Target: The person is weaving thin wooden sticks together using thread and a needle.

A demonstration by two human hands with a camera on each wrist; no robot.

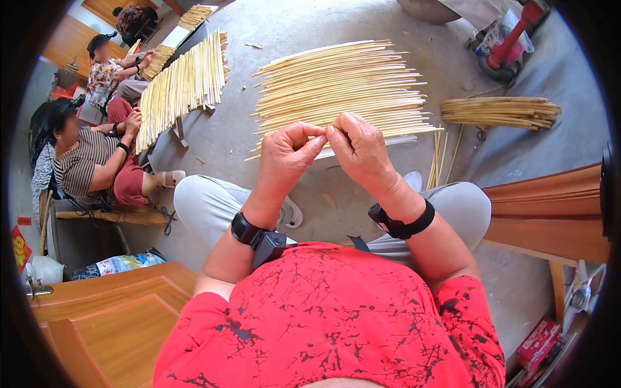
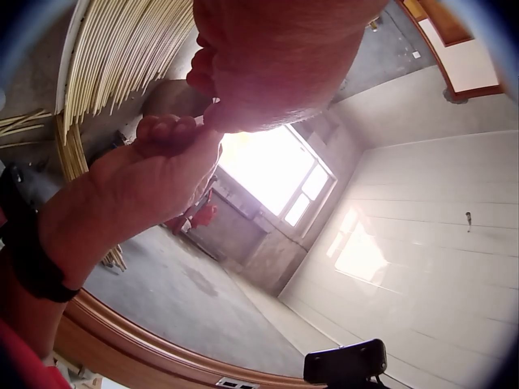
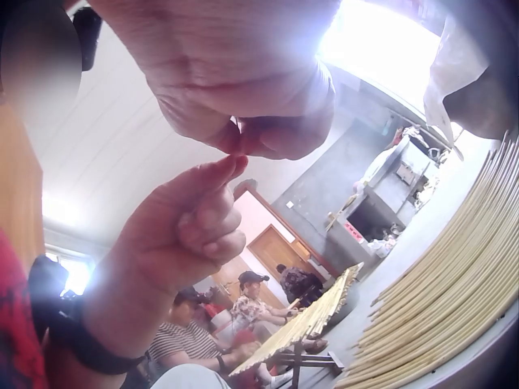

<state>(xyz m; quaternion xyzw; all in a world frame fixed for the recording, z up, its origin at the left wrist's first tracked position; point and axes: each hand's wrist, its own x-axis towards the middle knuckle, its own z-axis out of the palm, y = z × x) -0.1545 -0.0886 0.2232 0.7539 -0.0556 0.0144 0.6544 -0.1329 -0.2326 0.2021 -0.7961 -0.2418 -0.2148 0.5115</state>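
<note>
My left hand [image 1: 288, 147] and right hand [image 1: 359, 150] meet in front of my chest, thumb and index fingertips pressed together at the same spot. Both have their other fingers curled in. I cannot tell whether something thin lies between the fingertips. In the right wrist view, the left hand [image 3: 190, 219] points up toward the right hand [image 3: 243, 89]. Beyond the hands, a wide layer of pale, thin stalks [image 1: 339, 84] lies side by side on a low white support [image 1: 404, 140]. The hands overlap its near edge in the head view.
A bundle of stalks [image 1: 501, 111] lies on the floor at right, with a few loose stalks [image 1: 437, 158] nearby. At left, two seated people work at similar stalk layers [image 1: 184, 87]; another person sits farther back. Wooden doors [image 1: 116, 323] stand near both sides.
</note>
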